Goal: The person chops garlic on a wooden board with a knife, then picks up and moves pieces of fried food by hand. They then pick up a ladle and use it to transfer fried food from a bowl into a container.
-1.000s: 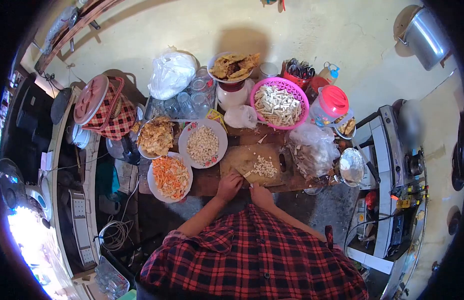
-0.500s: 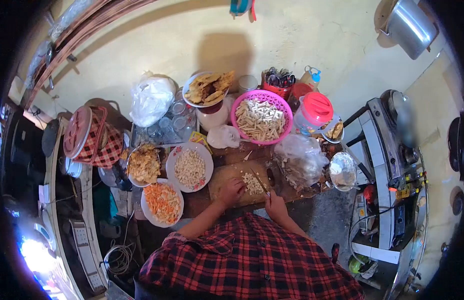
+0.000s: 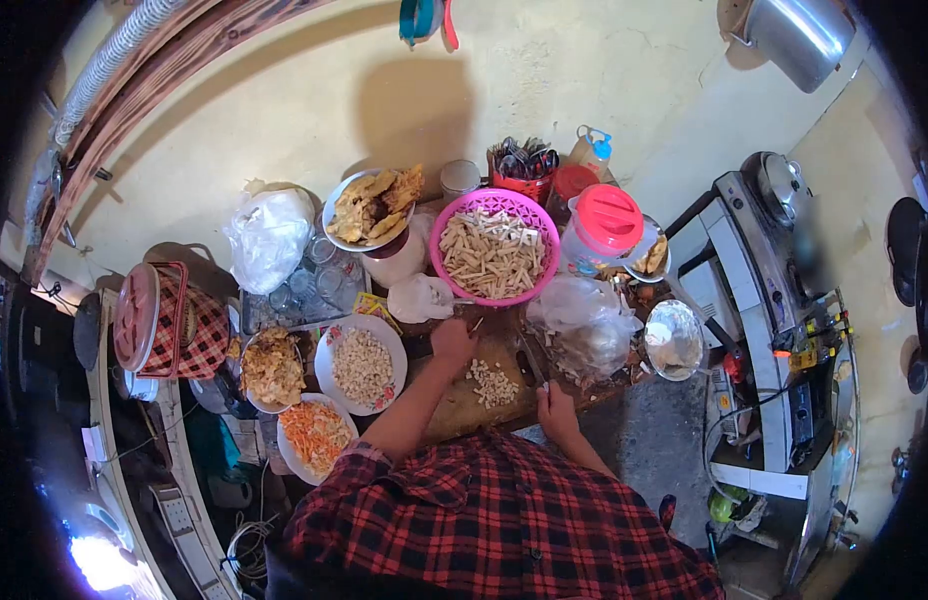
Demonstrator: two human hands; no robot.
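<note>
My left hand [image 3: 454, 345] is at the far side of the wooden cutting board [image 3: 449, 408], fingers drawn together at a small pale strip [image 3: 477, 325]. My right hand [image 3: 556, 408] grips a knife [image 3: 531, 362] by its handle, with the blade pointing away over the board. Between my hands lies a small heap of pale diced pieces [image 3: 492, 384]. Beyond the board, a pink basket [image 3: 437, 262] holds many pale cut strips. To the left, a floral plate [image 3: 326, 380] carries more pale dice.
A plate of shredded orange and white food [image 3: 314, 438] and a bowl of fried food [image 3: 273, 369] stand left. Plastic bags [image 3: 584, 330], a foil-like bowl [image 3: 674, 340] and a red-lidded jug [image 3: 609, 225] are right. A stove [image 3: 759, 255] stands farther right.
My left hand has moved away from the diced heap to the board's far side. The knife has shifted right, clear of the heap. The camera view has turned slightly.
</note>
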